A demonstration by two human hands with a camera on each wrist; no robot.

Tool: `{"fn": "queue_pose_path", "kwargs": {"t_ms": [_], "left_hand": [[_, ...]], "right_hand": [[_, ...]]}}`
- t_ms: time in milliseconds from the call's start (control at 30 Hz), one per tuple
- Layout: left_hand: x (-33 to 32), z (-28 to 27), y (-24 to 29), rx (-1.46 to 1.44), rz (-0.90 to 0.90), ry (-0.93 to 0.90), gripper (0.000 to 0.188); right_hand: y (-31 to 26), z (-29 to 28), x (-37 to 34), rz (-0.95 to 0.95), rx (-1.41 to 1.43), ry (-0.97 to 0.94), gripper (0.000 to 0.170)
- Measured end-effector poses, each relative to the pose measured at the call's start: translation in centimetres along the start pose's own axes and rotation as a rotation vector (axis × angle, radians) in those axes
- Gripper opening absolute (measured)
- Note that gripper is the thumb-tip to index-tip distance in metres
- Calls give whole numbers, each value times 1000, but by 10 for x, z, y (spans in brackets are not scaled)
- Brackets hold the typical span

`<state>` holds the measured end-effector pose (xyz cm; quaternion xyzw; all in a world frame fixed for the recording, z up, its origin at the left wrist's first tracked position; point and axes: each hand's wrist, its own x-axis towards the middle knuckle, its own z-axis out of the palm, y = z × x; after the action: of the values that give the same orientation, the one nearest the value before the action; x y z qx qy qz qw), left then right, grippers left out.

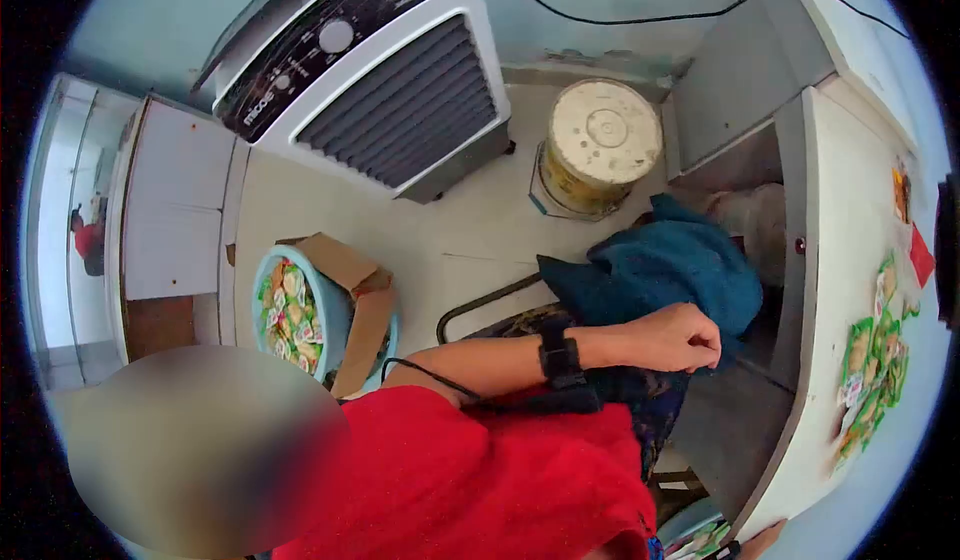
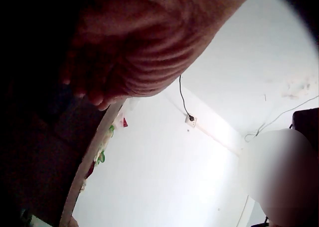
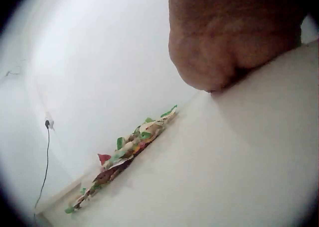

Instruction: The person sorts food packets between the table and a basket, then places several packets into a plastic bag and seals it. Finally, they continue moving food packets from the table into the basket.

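Note:
My left hand hangs with loosely curled fingers over a teal cloth, beside the white table's edge. Its palm and fingertips show in the left wrist view, with nothing seen in them. My right hand rests on the white tabletop, its heel toward the camera and its fingers hidden. Only a sliver of it shows at the bottom of the head view. Several small green-and-clear packets lie in a pile on the tabletop, apart from both hands.
A light blue tub full of similar packets stands on the floor, with a cardboard flap at its side. An air cooler and a lidded bucket stand by the wall. A red scrap lies near the pile.

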<state>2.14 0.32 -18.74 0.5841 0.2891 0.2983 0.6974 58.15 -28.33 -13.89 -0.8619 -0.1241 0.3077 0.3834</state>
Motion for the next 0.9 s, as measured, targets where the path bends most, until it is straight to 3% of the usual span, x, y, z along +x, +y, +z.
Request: {"fn": "queue_pose_path", "kwargs": {"t_ms": [167, 267, 400, 467, 500, 533, 700, 800, 833, 900], "left_hand": [[-2, 11, -11, 160, 160, 96, 17], [-2, 13, -13, 196, 159, 82, 17], [-2, 6, -7, 156, 52, -15, 18], [-2, 3, 1, 160, -24, -92, 20], [-3, -4, 14, 194, -52, -151, 21], [1, -2, 10, 288, 8, -141, 20], [24, 12, 38, 299, -150, -172, 13], [48, 20, 34, 245, -177, -185, 11], [66, 32, 30, 162, -190, -178, 12], [91, 39, 19, 145, -191, -201, 13]], "right_hand": [[0, -6, 3, -38, -63, 15, 60], [8, -10, 7, -70, -93, 16, 59], [38, -32, 20, -193, -119, 27, 58], [70, -44, 41, -396, -202, 13, 57], [33, -4, -8, -362, -222, 39, 57], [-14, 42, -61, -243, 91, -206, 57], [30, 15, -44, -164, 67, 26, 46], [19, 31, -84, -75, 240, -15, 48], [17, 29, -83, 43, 305, -44, 49], [17, 24, -107, 4, 282, -91, 51]]}}
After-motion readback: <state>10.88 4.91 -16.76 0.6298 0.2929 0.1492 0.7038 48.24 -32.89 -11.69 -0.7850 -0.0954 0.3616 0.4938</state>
